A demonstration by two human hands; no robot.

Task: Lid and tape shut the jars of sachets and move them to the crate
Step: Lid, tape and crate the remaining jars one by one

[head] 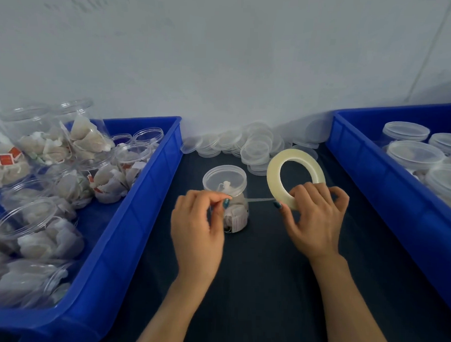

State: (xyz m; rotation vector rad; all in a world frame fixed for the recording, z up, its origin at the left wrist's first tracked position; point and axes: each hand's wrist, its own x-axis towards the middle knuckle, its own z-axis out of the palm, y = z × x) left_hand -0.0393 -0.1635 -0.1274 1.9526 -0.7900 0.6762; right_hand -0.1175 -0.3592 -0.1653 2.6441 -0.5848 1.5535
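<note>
- The left crate (142, 193) holds open jars of sachets (54, 149), still without lids; these look to be the ones waiting their turn.
- The left hand (197, 221) is closed in a pinch, thumb and forefinger nipping the free end of the tape strip (260, 200) just in front of the jar.
- The lidded jar (225, 194) stands upright on the dark bench (266, 274) between the two hands, lid already on; the drawn strip runs level across its front, about where lid meets body.
- To do this well, I would keep the strip taut and level, press the free end onto the seam first, then turn the jar rather than chase the roll around it.
- Loose spare lids (245, 146) lie piled at the back, clear of the work.
- The right hand (317, 215) curls around the lower rim of the tape roll (294, 173), fingers through its hole, thumb near where the strip leaves; holding it upright lets the tape pay out without twisting.
- The right crate (372, 181) holds lidded jars (411, 149); by my judgement the finished jar goes there.
</note>
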